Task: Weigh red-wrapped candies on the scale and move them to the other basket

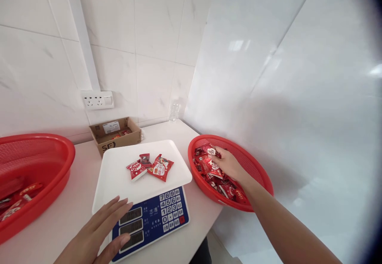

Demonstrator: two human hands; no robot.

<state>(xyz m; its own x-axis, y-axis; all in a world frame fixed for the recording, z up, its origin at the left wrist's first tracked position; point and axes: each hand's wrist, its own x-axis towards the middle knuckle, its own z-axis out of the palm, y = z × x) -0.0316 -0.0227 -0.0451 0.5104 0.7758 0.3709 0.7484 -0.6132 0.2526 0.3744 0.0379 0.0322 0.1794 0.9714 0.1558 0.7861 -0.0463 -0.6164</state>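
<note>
My left hand (101,230), fingers apart and holding nothing, is over the left part of the blue panel (155,220) of a digital scale, by its displays. On the scale's white tray (116,176) lie a red-and-white candy packet (137,169), a small dark red packet (145,159) and a larger red packet (161,167). My right hand (228,163) reaches into the red oval basket (259,168) at the right. Its thumb and fingers are closed on a red candy packet (215,167), among many similar wrapped pieces. The fingertips are partly hidden.
Another red basket (59,148) with packets stands at the left edge. Behind the scale is an open cardboard box (127,138) with a few packets. A wall socket (98,100) and a clear plastic bottle (174,110) are at the back. White walls close off the back and right.
</note>
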